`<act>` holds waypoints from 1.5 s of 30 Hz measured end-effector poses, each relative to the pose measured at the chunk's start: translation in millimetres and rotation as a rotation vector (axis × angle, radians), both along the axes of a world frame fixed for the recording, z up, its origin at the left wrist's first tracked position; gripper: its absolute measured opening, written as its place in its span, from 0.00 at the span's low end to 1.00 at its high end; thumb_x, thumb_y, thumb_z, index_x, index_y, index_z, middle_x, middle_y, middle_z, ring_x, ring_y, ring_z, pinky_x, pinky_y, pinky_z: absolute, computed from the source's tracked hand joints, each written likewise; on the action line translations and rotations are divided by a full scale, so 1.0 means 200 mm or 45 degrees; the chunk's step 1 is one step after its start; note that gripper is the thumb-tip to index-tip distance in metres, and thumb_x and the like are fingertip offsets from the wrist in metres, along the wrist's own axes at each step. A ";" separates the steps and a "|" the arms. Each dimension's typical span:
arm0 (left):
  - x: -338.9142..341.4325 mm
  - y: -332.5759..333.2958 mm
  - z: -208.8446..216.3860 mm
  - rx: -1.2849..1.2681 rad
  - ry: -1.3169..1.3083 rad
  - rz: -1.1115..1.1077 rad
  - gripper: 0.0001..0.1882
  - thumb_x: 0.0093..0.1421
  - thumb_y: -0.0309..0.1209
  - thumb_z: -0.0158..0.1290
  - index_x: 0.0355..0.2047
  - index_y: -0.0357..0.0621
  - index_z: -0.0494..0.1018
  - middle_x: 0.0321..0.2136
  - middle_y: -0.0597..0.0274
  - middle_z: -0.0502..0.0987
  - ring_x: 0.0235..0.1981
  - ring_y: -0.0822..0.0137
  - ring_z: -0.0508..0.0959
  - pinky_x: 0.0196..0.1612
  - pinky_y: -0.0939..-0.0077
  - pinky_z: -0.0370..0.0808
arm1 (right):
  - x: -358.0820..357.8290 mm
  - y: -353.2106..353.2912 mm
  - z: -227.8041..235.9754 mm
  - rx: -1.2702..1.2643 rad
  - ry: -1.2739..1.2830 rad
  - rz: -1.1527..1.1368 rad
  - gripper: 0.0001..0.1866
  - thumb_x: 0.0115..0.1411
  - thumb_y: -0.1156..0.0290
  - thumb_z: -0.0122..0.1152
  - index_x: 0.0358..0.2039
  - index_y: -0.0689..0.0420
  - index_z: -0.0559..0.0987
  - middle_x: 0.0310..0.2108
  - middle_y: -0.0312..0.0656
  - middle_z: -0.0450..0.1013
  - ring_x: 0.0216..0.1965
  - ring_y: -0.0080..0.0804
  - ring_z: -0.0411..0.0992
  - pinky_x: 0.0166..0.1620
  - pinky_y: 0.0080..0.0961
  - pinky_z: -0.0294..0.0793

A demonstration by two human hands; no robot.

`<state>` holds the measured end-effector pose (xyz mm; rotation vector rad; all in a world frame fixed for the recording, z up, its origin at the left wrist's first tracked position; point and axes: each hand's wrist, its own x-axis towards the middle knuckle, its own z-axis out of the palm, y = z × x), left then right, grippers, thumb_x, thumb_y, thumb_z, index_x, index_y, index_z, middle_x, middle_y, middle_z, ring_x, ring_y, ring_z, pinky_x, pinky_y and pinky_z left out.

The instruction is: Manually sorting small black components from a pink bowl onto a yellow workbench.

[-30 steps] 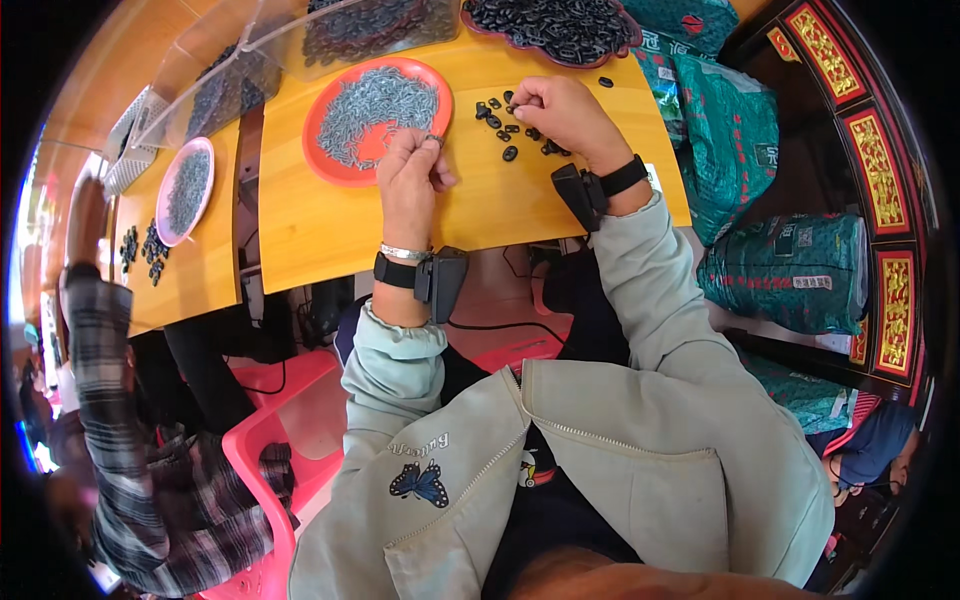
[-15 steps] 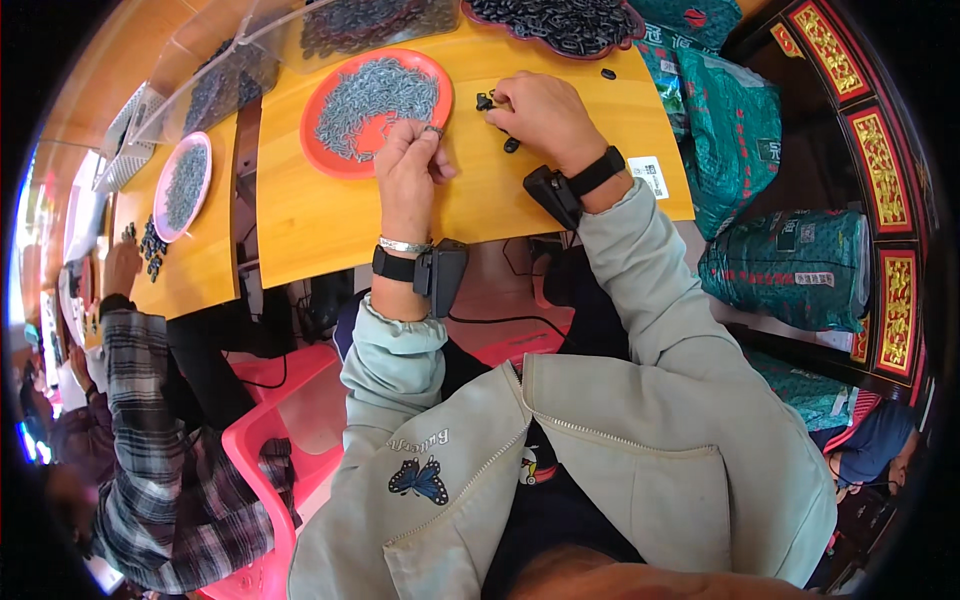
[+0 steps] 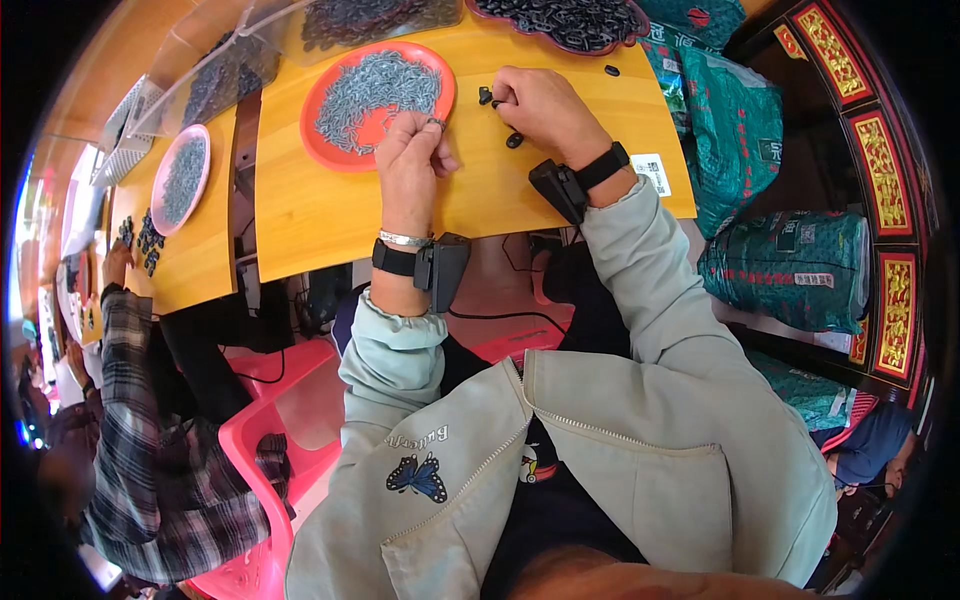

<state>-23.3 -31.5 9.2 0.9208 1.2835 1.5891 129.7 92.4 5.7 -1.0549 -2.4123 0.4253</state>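
My left hand is closed in a pinch beside an orange-red plate. A small grey screw shows at its fingertips. Loose grey screws are heaped on that plate. To the right, my right hand is bent down to the tabletop, thumb and fingers together on a small black part, mostly hidden by them. Another black part lies just left of its fingertips, and an oval black part lies below the hand. Both wrists wear black strapped devices.
A dark red bowl of black parts and a clear bin stand at the far side of the yellow table. Green sacks line the right. At left, a co-worker's hand is near a pink plate of screws.
My right hand has shifted slightly, and one black part now lies a little apart from its fingertips. My left hand stays nearly still. The co-worker's hand has drawn back toward the table edge.
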 end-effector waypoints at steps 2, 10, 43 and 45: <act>-0.01 0.00 0.00 0.000 0.003 0.002 0.07 0.60 0.27 0.42 0.26 0.42 0.66 0.18 0.66 0.69 0.17 0.75 0.70 0.23 0.84 0.65 | 0.00 0.00 0.00 -0.280 0.234 0.103 0.07 0.50 0.75 0.57 0.32 0.59 0.76 0.20 0.35 0.70 0.24 0.25 0.70 0.27 0.21 0.67; 0.00 0.01 -0.03 0.179 -0.505 -0.131 0.05 0.60 0.27 0.42 0.28 0.39 0.65 0.20 0.60 0.71 0.18 0.68 0.72 0.23 0.80 0.67 | -0.02 -0.13 0.14 -1.122 0.741 0.471 0.13 0.55 0.71 0.59 0.42 0.57 0.76 0.29 0.26 0.72 0.28 0.12 0.67 0.29 0.10 0.65; -0.02 0.02 -0.06 0.228 -0.740 -0.292 0.06 0.60 0.28 0.41 0.30 0.39 0.65 0.20 0.56 0.72 0.19 0.64 0.73 0.24 0.77 0.69 | -0.10 -0.21 0.12 -0.784 0.766 0.499 0.09 0.55 0.77 0.56 0.37 0.65 0.76 0.26 0.38 0.75 0.28 0.20 0.72 0.33 0.16 0.70; -0.02 0.02 -0.06 0.224 -0.734 -0.287 0.06 0.60 0.28 0.41 0.30 0.39 0.65 0.20 0.56 0.72 0.19 0.64 0.73 0.24 0.77 0.69 | -0.09 -0.21 0.12 -0.770 0.760 0.495 0.10 0.54 0.77 0.56 0.37 0.65 0.76 0.27 0.37 0.75 0.28 0.19 0.71 0.33 0.15 0.70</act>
